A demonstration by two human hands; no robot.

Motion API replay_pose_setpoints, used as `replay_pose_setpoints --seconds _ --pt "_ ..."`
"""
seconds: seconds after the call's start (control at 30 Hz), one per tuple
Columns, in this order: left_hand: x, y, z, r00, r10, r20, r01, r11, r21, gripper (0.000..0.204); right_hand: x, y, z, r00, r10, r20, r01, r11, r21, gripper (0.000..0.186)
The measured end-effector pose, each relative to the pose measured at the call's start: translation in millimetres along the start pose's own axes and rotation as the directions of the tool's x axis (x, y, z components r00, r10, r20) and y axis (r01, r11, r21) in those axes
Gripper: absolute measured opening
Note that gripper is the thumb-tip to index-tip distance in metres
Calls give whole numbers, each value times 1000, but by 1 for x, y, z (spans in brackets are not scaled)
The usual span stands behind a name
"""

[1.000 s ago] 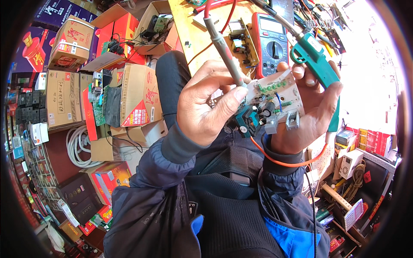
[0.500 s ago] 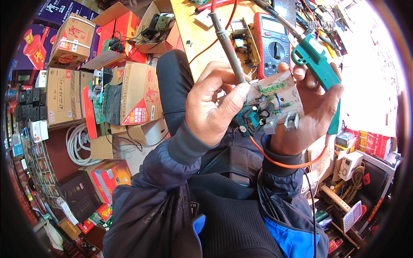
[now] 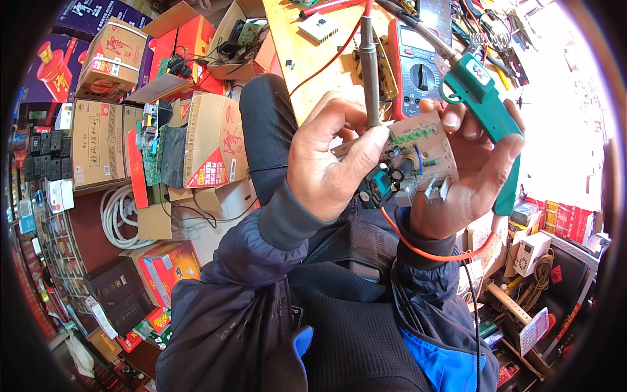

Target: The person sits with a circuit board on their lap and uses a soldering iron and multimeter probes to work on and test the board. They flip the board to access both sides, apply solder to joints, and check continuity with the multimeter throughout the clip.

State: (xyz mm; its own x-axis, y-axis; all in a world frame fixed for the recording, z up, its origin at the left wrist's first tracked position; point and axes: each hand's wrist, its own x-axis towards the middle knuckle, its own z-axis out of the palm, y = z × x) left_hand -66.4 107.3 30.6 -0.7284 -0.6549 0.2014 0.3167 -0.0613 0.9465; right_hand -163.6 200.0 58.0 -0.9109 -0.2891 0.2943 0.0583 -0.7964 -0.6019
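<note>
My left hand (image 3: pixel 330 160) pinches a grey test probe (image 3: pixel 369 81) with a red lead between thumb and fingers; its tip is hidden near the board. A pale circuit board (image 3: pixel 428 144) sits between my hands, its component side up, with green resistors, a blue wire, a dark capacitor and metal heat sinks. My right hand (image 3: pixel 457 202) is closed around the board's right side and the handle of a green gun-shaped soldering tool (image 3: pixel 483 104), whose metal barrel points to the far left. From the tool's rear, an orange cord (image 3: pixel 441 257) loops beneath the board.
Beyond my hands, a red multimeter (image 3: pixel 418 78) lies on the yellow workbench (image 3: pixel 294 39), beside another circuit board (image 3: pixel 385 75) and a white block (image 3: pixel 318 28). Cardboard boxes (image 3: pixel 212 140) are stacked at left, near coiled white cable (image 3: pixel 117 219). A calculator (image 3: pixel 534 331) stands at lower right.
The grey probe has swung more upright, its upper end moving right. My left hand and the board have shifted and turned slightly. My right hand keeps its hold on the green tool.
</note>
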Motion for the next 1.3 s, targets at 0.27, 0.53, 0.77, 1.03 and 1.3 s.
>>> replay_pose_setpoints --seconds 0.27,0.53,0.77,1.03,1.3 --pt "1 -10 -3 999 22 -34 -19 997 76 11 0 1 10 998 3 -64 -11 991 -132 46" --pt "0 -8 -4 991 -84 -102 67 984 -162 21 -4 3 31 997 -55 -62 40 975 -219 48" --pt "-1 -9 -23 981 -84 -174 28 954 -300 16 -2 1 27 991 -92 93 98 993 -61 50" --pt "25 -23 -92 985 17 171 129 587 -799 42 -18 -14 1 994 -109 22 111 974 -196 61" --pt "35 -37 -111 992 102 71 35 321 -947 44 -59 -22 -14 998 14 54 2 959 -282 58"
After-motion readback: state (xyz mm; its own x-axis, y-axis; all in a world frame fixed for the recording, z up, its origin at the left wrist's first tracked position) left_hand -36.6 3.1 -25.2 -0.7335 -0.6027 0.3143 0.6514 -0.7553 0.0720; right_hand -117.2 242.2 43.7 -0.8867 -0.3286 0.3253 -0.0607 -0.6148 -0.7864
